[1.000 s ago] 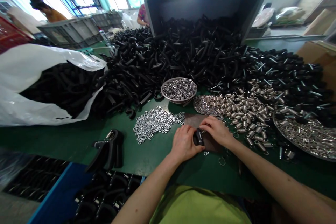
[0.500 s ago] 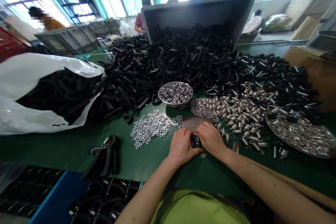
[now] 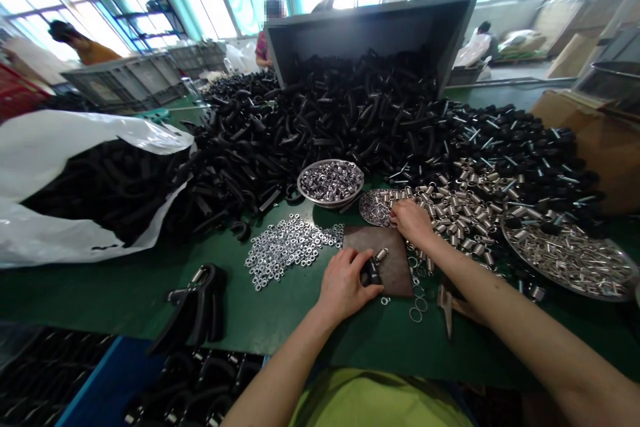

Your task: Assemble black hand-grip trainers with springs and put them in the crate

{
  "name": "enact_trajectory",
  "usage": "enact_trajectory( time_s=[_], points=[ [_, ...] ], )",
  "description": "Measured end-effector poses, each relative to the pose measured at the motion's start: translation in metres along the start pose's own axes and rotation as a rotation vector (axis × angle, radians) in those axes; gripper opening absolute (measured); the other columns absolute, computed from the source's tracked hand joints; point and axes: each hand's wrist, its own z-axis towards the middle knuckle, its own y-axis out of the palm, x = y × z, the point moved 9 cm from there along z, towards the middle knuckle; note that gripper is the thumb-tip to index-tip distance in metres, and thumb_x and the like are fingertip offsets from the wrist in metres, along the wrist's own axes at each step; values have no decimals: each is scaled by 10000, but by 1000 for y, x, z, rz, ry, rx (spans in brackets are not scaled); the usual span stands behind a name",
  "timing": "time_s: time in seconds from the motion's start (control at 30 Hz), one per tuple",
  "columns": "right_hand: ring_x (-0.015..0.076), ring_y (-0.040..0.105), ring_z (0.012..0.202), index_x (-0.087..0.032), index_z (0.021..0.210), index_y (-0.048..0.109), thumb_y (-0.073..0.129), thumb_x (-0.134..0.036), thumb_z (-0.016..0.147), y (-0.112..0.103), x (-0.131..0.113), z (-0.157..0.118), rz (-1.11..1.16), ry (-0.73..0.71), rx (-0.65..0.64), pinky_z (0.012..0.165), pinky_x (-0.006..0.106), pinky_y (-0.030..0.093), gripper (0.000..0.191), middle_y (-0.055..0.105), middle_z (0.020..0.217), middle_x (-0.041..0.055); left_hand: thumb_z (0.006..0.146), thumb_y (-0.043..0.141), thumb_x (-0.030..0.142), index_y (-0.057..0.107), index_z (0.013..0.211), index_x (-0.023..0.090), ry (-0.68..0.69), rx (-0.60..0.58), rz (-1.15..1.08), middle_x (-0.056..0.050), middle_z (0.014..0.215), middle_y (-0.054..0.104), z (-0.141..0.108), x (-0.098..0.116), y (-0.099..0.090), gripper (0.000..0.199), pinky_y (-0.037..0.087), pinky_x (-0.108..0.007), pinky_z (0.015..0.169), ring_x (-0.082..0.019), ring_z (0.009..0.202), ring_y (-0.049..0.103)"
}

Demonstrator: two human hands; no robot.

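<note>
My left hand point(image 3: 345, 282) is closed around a small black part point(image 3: 370, 272) at the left side of a flat brown plate point(image 3: 395, 247). A metal coil spring point(image 3: 381, 255) shows beside its fingertips, over the plate. Farther off, my right hand point(image 3: 413, 219) reaches to the edge of a shallow dish of small metal pieces point(image 3: 374, 208), beside a heap of springs point(image 3: 457, 207). Its fingertips are together, and what they pinch, if anything, is hidden. One loose nut point(image 3: 385, 301) lies just below the left hand, and several thin rings point(image 3: 418, 307) lie right of the plate.
A bowl of metal collars point(image 3: 331, 182) and a spread of nuts point(image 3: 283, 250) stand ahead. Black curved parts point(image 3: 350, 107) spill from a tipped grey bin point(image 3: 370, 20). Black handles point(image 3: 203, 303) lie at left, a pin-filled dish point(image 3: 570, 253) at right. Other people are behind.
My right hand has left the black part and moved forward and right to the dish. The left hand stays on the part. The brown plate, a spring and the rings are now uncovered.
</note>
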Motion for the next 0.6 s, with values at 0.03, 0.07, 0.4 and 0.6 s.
enact_trajectory(
  time_s=[0.03,0.07,0.4,0.6],
  points=[
    [231,513,893,-178,715,636,552,-184,785,-1,1,0,23,16,4,732,309,370,110,631,822,97,626,733,464,546,1190,243,-21,12,-42,-67,1037,558,1,-2,-1,634,416,-383,858,-254,984,506],
    [233,516,892,-178,716,629,552,-188,779,-2,3,1,51,34,11,736,312,369,100,632,825,97,619,739,463,560,1173,242,-49,30,-97,-66,1040,565,2,-5,-3,623,414,-383,867,-256,995,507],
    [164,551,573,-180,780,566,523,-268,726,-13,26,-11,651,280,99,565,302,429,112,624,667,26,688,692,442,628,976,182,-768,49,-1422,-27,804,588,-12,-44,21,393,516,-285,635,-143,696,569],
    [154,621,615,-165,893,580,550,-415,751,-13,0,-47,1096,302,25,601,331,533,289,663,759,54,786,588,459,596,871,126,-969,-9,-1877,-44,739,590,-27,-29,34,344,533,-262,569,-128,612,587]
  ],
)
